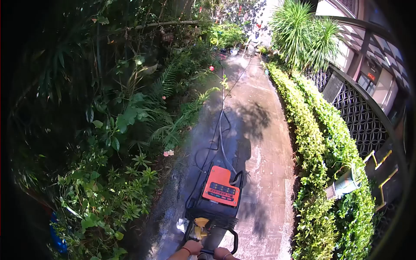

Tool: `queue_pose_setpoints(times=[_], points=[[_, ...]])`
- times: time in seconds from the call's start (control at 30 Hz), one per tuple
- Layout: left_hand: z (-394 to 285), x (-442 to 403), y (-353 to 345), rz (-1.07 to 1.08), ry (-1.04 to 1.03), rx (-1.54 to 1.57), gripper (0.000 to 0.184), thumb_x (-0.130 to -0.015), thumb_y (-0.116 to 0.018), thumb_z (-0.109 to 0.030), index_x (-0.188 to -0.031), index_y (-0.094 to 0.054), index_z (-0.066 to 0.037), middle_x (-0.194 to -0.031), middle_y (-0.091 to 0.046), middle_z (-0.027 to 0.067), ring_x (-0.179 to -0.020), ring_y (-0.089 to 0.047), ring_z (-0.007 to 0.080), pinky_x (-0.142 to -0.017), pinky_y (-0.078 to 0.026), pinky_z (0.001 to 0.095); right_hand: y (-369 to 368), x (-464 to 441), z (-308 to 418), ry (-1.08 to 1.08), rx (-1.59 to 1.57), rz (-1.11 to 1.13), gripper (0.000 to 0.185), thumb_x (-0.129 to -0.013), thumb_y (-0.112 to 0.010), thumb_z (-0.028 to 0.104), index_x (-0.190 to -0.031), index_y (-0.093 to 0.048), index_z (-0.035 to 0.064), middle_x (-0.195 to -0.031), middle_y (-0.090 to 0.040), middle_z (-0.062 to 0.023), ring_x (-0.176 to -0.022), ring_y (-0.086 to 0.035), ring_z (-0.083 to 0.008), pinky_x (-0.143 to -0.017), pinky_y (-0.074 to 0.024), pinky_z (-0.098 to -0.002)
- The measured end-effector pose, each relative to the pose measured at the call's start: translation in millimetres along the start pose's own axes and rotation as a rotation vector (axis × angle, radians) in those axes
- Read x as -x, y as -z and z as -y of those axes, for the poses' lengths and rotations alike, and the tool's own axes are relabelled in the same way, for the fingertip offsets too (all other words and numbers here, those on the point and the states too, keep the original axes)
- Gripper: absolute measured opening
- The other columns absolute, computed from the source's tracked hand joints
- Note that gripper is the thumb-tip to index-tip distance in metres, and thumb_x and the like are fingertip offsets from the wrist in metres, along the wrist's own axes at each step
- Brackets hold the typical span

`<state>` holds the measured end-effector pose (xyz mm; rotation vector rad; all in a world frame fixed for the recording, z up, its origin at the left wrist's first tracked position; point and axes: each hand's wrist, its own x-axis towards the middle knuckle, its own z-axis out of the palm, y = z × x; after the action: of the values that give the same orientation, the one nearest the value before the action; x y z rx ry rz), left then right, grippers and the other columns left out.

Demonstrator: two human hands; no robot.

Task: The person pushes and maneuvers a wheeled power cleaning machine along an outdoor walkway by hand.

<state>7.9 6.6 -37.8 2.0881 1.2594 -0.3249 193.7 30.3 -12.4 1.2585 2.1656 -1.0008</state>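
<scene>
A machine with a flat orange-red top panel (222, 186) and a black frame stands on the path, right in front of me. Its black handle (235, 242) curves back towards me. My left hand (193, 247), with a red band at the wrist, is closed round the left part of this handle. Beside it, my right hand (222, 253) grips the handle too, partly cut off by the lower edge of the view. A yellow cloth-like item (200, 227) lies at the machine's rear, near my left hand.
Hoses (222, 125) run from the machine along the wet path (268, 151) to a person (252, 43) at the far end. Dense plants (130, 117) border the left. Hedges (310, 134), a bucket (346, 183) and lattice fencing (362, 121) line the right.
</scene>
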Motion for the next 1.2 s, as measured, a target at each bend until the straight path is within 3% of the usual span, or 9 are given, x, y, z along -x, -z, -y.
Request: queue_pose_setpoints(times=[0.03,0.43,0.57,0.7,0.73,0.77,1.0,1.1,1.2], points=[[5,-13,5,-0.013,0.005,-0.026,0.021,-0.068,-0.054,-0.028,-0.080,-0.063,-0.013,-0.075,-0.062,0.0104,-0.073,-0.061,0.0292,-0.061,-0.049,0.0399,6,-21,-8,0.007,0.178,0.165,0.030,-0.072,-0.046,0.027,-0.090,-0.061,0.0091,-0.082,-0.061,-0.0168,-0.081,-0.059,-0.0318,-0.071,-0.0469,-0.0405],[26,-68,64,-0.013,-0.037,0.042,0.021,-0.067,-0.053,-0.025,-0.082,-0.062,-0.014,-0.079,-0.062,0.0108,-0.076,-0.060,0.0284,-0.067,-0.048,0.0388,53,-71,-48,-0.102,0.208,0.101,0.025,-0.072,-0.045,0.025,-0.087,-0.061,0.0135,-0.082,-0.062,-0.0130,-0.079,-0.060,-0.0296,-0.070,-0.0471,-0.0397],[43,-81,34,-0.037,-0.069,0.088,0.023,-0.066,-0.055,-0.029,-0.082,-0.061,-0.014,-0.074,-0.061,0.0107,-0.071,-0.060,0.0288,-0.061,-0.048,0.0409,51,-76,-43,-0.139,0.145,0.118,0.026,-0.072,-0.047,0.023,-0.085,-0.064,0.0083,-0.087,-0.062,-0.0138,-0.083,-0.060,-0.0282,-0.073,-0.0480,-0.0379],[45,-76,35,0.049,-0.019,0.075,0.021,-0.065,-0.056,-0.029,-0.078,-0.061,-0.014,-0.070,-0.061,0.0104,-0.069,-0.060,0.0300,-0.061,-0.048,0.0420,73,-54,-19,-0.045,0.000,0.029,0.023,-0.071,-0.048,0.020,-0.081,-0.064,0.0059,-0.084,-0.062,-0.0153,-0.075,-0.062,-0.0293,-0.066,-0.0493,-0.0381],[44,-72,33,0.113,0.003,0.070,0.021,-0.066,-0.055,-0.028,-0.080,-0.062,-0.014,-0.075,-0.062,0.0111,-0.072,-0.060,0.0293,-0.063,-0.048,0.0415,52,-67,-27,-0.071,0.048,0.099,0.024,-0.068,-0.049,0.021,-0.085,-0.063,0.0103,-0.081,-0.063,-0.0124,-0.076,-0.061,-0.0280,-0.066,-0.0484,-0.0386],[44,-71,37,0.161,0.028,0.058,0.021,-0.067,-0.054,-0.026,-0.081,-0.062,-0.014,-0.080,-0.062,0.0118,-0.075,-0.060,0.0287,-0.065,-0.048,0.0410,34,-75,-35,-0.060,0.017,0.101,0.026,-0.071,-0.047,0.020,-0.086,-0.063,0.0071,-0.086,-0.062,-0.0172,-0.079,-0.061,-0.0298,-0.069,-0.0485,-0.0391],[46,-70,21,0.169,0.002,0.034,0.022,-0.070,-0.054,-0.031,-0.083,-0.061,-0.015,-0.078,-0.062,0.0105,-0.075,-0.060,0.0282,-0.066,-0.048,0.0402,32,-78,-44,0.066,-0.095,0.109,0.025,-0.070,-0.047,0.021,-0.082,-0.063,0.0056,-0.082,-0.062,-0.0183,-0.076,-0.061,-0.0312,-0.069,-0.0481,-0.0399],[39,-67,16,-0.017,-0.052,0.028,0.026,-0.057,-0.062,-0.027,-0.079,-0.062,-0.013,-0.082,-0.060,0.0114,-0.078,-0.058,0.0259,-0.065,-0.046,0.0421,39,-87,-50,0.062,-0.143,0.095,0.025,-0.070,-0.049,0.021,-0.082,-0.063,0.0049,-0.082,-0.062,-0.0178,-0.077,-0.061,-0.0305,-0.070,-0.0478,-0.0394],[25,-59,43,0.121,0.065,-0.015,0.022,-0.061,-0.062,-0.025,-0.078,-0.061,-0.013,-0.075,-0.059,0.0091,-0.076,-0.057,0.0277,-0.066,-0.045,0.0421,40,-92,-54,0.063,-0.195,0.092,0.025,-0.070,-0.051,0.022,-0.082,-0.063,0.0043,-0.083,-0.062,-0.0172,-0.078,-0.060,-0.0298,-0.071,-0.0475,-0.0389]])
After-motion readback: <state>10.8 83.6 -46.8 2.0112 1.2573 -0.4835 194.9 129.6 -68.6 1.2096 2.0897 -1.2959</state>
